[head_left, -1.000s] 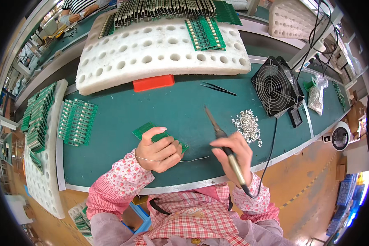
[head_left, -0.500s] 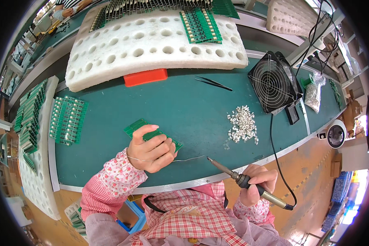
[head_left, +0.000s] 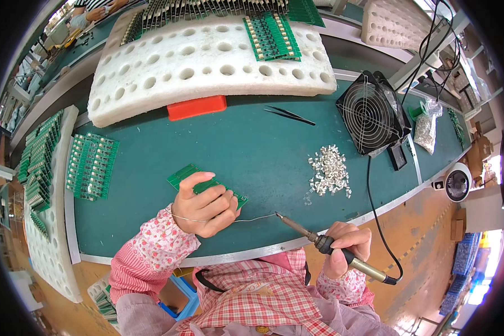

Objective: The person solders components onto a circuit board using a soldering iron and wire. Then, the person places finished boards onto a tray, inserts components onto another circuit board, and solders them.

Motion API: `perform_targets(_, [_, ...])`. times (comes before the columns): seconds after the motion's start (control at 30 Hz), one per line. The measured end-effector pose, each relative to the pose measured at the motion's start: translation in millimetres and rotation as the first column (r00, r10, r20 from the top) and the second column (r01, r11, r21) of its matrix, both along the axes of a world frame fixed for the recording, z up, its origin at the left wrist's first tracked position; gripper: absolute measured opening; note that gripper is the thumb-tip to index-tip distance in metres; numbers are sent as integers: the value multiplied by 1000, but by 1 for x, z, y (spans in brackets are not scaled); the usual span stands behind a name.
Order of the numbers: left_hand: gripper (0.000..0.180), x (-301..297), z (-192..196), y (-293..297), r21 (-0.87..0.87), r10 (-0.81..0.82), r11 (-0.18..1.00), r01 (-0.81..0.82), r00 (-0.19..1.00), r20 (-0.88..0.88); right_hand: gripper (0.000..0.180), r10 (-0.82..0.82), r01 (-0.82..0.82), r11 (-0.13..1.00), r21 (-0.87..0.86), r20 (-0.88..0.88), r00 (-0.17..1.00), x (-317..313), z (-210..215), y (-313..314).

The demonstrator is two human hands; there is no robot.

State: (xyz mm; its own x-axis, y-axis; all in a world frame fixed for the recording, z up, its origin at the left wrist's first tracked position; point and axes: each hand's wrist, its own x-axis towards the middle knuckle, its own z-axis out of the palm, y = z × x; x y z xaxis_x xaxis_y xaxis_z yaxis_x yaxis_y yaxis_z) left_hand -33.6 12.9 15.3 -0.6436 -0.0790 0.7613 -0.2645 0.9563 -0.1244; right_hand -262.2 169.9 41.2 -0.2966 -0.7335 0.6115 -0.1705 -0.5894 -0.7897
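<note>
My left hand [head_left: 206,206] is closed, with a thin solder wire [head_left: 253,219] running through its curled fingers and out to the right. Under that hand lies a green circuit board [head_left: 183,173], partly covered by the fingers; whether they grip it too is hard to see. In my right hand [head_left: 348,246] is a soldering iron [head_left: 373,272], held by its dark grip and pointing up to the left. Its tip meets the free end of the wire, or is right beside it, over the green mat near the front edge.
Small white connectors [head_left: 329,171] lie heaped on the right, near a black fan [head_left: 369,115]. Tweezers [head_left: 290,115] and a red box [head_left: 197,107] lie farther back, before a white foam block [head_left: 168,84]. More circuit boards [head_left: 92,165] are at left. The iron's cord [head_left: 375,218] hangs over the front edge.
My right hand has moved slightly left with the soldering iron, bringing its tip to the wire's end. My left hand keeps its closed pose over the board.
</note>
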Motion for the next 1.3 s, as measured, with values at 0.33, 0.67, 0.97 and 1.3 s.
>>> perform_targets(0.33, [20, -2, 0, 0, 5, -18, 1000, 18, 1000, 7, 15, -10, 15, 996, 92, -59, 998, -4, 4, -6])
perform_targets(0.67, [14, -4, 0, 5, -26, -90, 996, 91, 995, 38, 12, 281, -190, 939, 285, -324, 903, -18, 39, -55])
perform_targets(0.97, [18, -8, -4, 5, -30, -70, 997, 70, 997, -12, 11, 426, -327, 903, 281, -476, 769, -14, 41, -76])
perform_targets(1.3, [20, -9, -6, 3, -39, -96, 995, 95, 995, -19, 12, 483, -361, 875, 323, -514, 709, -13, 46, -83])
